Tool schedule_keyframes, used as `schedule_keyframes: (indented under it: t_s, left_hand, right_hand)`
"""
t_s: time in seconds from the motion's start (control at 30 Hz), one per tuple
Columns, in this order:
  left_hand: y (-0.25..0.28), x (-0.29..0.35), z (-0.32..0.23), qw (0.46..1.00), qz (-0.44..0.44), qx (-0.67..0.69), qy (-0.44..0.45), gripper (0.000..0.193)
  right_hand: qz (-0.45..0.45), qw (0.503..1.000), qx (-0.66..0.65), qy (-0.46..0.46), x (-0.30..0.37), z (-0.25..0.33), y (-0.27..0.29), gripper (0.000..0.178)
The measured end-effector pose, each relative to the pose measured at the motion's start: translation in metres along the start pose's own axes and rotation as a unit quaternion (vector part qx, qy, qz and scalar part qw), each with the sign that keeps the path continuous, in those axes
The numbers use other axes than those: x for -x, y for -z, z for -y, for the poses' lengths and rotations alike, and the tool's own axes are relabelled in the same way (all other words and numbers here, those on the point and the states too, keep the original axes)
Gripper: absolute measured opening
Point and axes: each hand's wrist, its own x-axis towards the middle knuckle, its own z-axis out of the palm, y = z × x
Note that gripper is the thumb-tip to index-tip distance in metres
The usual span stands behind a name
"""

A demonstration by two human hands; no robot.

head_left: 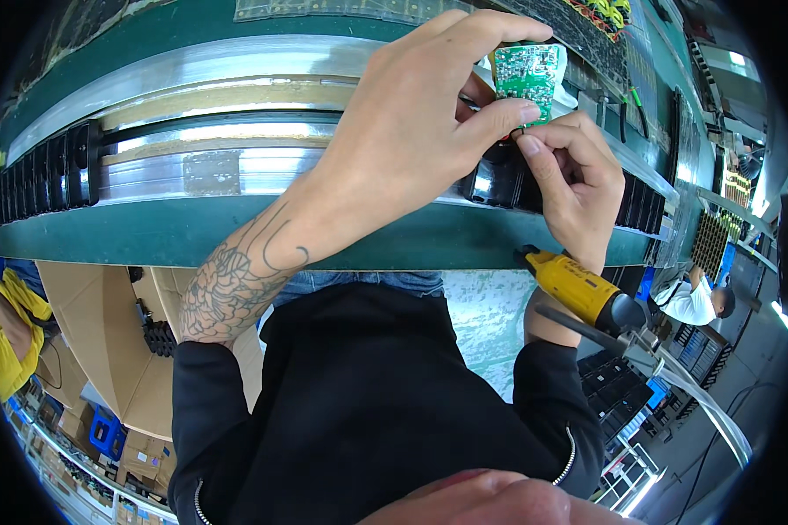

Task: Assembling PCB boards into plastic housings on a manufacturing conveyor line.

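Up in the upper right of the head view, the left hand (411, 114) pinches a green circuit board (527, 77) between thumb and forefinger, holding it upright over a black housing (499, 179) that sits on the edge of the green conveyor bench (193, 232). Just right of it, the right hand (569, 179) is curled, its fingertips pressed against the board's lower edge and the housing. Below, at right centre, hangs a yellow powered screwdriver (582, 293), apart from both hands.

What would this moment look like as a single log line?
left hand: holds green circuit board | right hand: at black housing | yellow tool: hanging nearby
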Motion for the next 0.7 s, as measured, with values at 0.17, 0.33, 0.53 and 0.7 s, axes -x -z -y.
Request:
schedule_keyframes:
  t_s: [0.17, 0.33, 0.53, 0.7]
  left_hand:
    - [-0.0004, 0.0004, 0.0011, 1.0, -0.005, 0.004, -0.001, 0.042]
    - [0.0, 0.0005, -0.0002, 1.0, -0.008, 0.009, 0.011, 0.042]
    - [0.0006, 0.0015, 0.0014, 1.0, -0.001, 0.007, -0.004, 0.044]
    - [0.0011, 0.0043, 0.0033, 1.0, 0.01, -0.007, -0.026, 0.052]
  right_hand:
    - [0.005, 1.0, 0.012, 0.014, -0.0003, 0.0013, -0.0011, 0.003]
    - [0.002, 1.0, 0.0, 0.015, 0.0007, -0.001, -0.0011, 0.003]
    - [0.004, 0.999, 0.02, 0.026, 0.0006, -0.0015, -0.0014, 0.005]
    - [0.004, 0.998, 0.048, 0.052, 0.0017, -0.0032, 0.0058, 0.01]
